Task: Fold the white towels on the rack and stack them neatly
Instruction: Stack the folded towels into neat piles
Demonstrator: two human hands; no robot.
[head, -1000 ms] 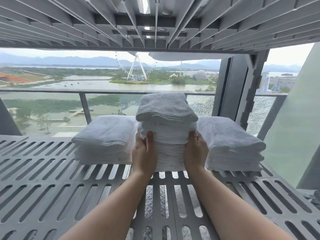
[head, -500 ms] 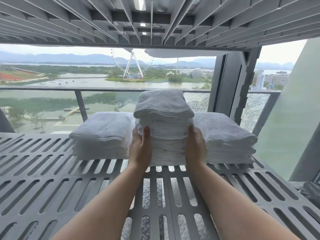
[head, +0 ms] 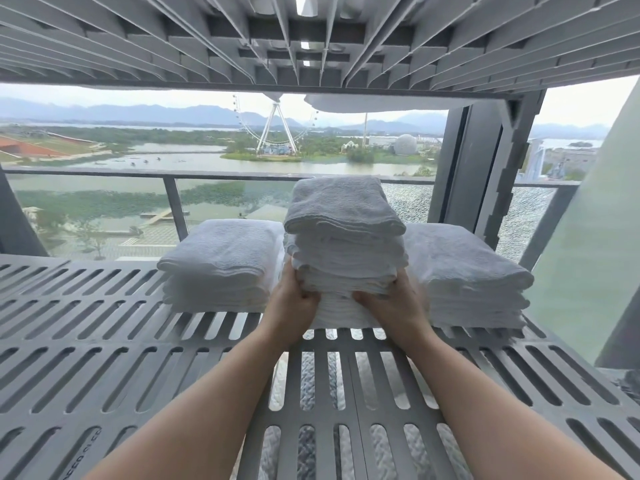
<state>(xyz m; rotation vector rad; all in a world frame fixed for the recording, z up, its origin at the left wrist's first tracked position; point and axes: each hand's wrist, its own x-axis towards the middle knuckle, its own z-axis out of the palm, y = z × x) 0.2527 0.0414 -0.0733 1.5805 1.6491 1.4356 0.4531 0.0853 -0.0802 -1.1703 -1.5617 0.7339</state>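
Head view, slatted grey rack shelf (head: 104, 323). Three piles of folded white towels sit in a row at its far edge. The middle stack (head: 344, 237) is the tallest and is the reference for everything else.

- Left stack (head: 221, 265): just beside the middle stack, lower, seems to touch it.
- Right stack (head: 464, 275): on the other side, also lower, close against it.
- Left hand (head: 294, 303): at the near left corner of the middle stack, fingers curled into the layers partway up.
- Right hand (head: 391, 303): at the near right corner, same height, same curled grip.
- Both hands are clamped on the stack. Neither is nearer.

The stack lies straight ahead of the hands and stands upright. Each towel's long axis appears to run away from the person, layered edges facing them. The top towel overhangs slightly towards the front.

Judgement: the grip sits at a seam, so the upper layers could be lifted or squared. The coming move turns on keeping both hands level.
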